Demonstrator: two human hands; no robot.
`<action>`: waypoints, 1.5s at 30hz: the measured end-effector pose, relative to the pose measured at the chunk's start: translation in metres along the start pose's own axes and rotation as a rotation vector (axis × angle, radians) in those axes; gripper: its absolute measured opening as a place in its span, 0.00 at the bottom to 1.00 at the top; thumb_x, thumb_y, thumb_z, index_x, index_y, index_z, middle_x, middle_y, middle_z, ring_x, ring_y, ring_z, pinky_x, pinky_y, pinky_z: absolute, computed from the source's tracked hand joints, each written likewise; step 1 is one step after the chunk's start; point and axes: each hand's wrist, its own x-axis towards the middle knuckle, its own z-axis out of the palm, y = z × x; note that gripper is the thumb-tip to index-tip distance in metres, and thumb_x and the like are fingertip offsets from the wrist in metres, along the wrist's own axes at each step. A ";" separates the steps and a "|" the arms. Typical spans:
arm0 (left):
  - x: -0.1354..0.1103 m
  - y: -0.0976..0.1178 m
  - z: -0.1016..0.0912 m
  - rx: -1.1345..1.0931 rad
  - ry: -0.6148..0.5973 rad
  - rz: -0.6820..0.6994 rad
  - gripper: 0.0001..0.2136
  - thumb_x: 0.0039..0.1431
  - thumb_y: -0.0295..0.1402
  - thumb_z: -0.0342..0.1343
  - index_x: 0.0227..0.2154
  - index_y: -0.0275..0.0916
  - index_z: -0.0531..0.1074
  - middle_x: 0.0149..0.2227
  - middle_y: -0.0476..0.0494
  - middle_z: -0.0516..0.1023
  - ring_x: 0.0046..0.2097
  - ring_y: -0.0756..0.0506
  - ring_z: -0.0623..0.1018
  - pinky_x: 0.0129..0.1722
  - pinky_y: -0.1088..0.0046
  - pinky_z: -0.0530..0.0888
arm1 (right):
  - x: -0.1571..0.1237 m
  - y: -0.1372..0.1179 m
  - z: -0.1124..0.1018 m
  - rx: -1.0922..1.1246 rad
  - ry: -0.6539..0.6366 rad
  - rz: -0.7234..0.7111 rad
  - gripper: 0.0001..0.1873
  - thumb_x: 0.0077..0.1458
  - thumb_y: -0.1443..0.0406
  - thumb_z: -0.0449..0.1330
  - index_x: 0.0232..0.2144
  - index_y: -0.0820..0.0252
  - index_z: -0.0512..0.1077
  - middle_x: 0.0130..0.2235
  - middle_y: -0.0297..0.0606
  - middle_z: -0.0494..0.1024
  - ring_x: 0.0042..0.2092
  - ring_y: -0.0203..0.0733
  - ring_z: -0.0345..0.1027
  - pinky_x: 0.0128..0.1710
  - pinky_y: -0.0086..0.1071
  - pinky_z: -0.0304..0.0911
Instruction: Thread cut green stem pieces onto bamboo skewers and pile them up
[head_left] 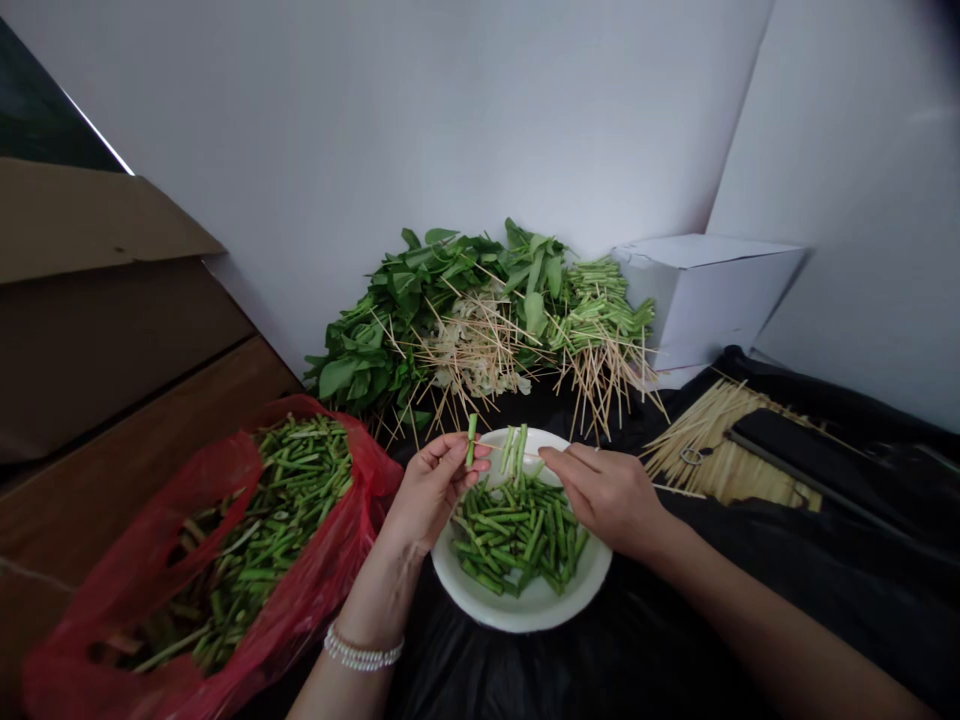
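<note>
Evidently both hands are busy above the far side of a white bowl (pixel 525 622). The left hand (pixel 442 475) has its grip pinched on a single green stem piece (pixel 472 440), held nearly upright between thumb and fingers. The right hand (pixel 596 490) has its grip clamped on the near-hidden end of a thin wooden skewer (pixel 532 455), which runs level toward the left. A few threaded stem pieces (pixel 516 453) stand crosswise side by side along the skewer's middle, and its far tip reaches the piece in the left hand; whether it has pierced that piece cannot be told.

Below, loose cut stems (pixel 517 540) lie heaped in the bowl, which rests on a black plastic sheet (pixel 645 640). A white beaded bracelet (pixel 364 655) circles the left wrist. Just beside the left forearm sags an open red plastic bag (pixel 379 475), filled with more cut stems (pixel 307 460). Beyond the bowl, near the wall, skewered leafy greens (pixel 409 290), pale frilly skewered pieces (pixel 472 330) and finished stem skewers (pixel 600 300) are piled together, next to a white box (pixel 705 290). To the right, bare skewers (pixel 720 440) lie fanned out, with a dark phone-like slab (pixel 780 450) resting on them.
</note>
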 end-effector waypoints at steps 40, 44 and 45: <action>-0.005 0.015 -0.014 1.075 -0.319 0.230 0.05 0.52 0.31 0.61 0.32 0.40 0.81 0.34 0.43 0.80 0.37 0.44 0.75 0.40 0.69 0.70 | 0.000 -0.004 0.000 0.023 -0.029 -0.001 0.16 0.61 0.73 0.47 0.42 0.65 0.74 0.29 0.38 0.75 0.30 0.34 0.68 0.31 0.27 0.63; -0.011 0.026 -0.022 1.539 -0.416 0.284 0.14 0.46 0.20 0.53 0.31 0.42 0.79 0.37 0.46 0.77 0.41 0.43 0.71 0.47 0.63 0.65 | 0.000 -0.004 0.000 0.021 -0.023 -0.012 0.16 0.60 0.74 0.47 0.43 0.67 0.74 0.29 0.38 0.74 0.29 0.35 0.68 0.30 0.29 0.64; -0.013 0.026 -0.022 1.605 -0.428 0.283 0.14 0.44 0.20 0.53 0.30 0.43 0.79 0.38 0.46 0.76 0.42 0.42 0.70 0.48 0.63 0.64 | 0.000 -0.004 0.000 0.019 -0.023 -0.012 0.17 0.60 0.74 0.47 0.43 0.67 0.74 0.29 0.38 0.74 0.29 0.36 0.68 0.30 0.29 0.64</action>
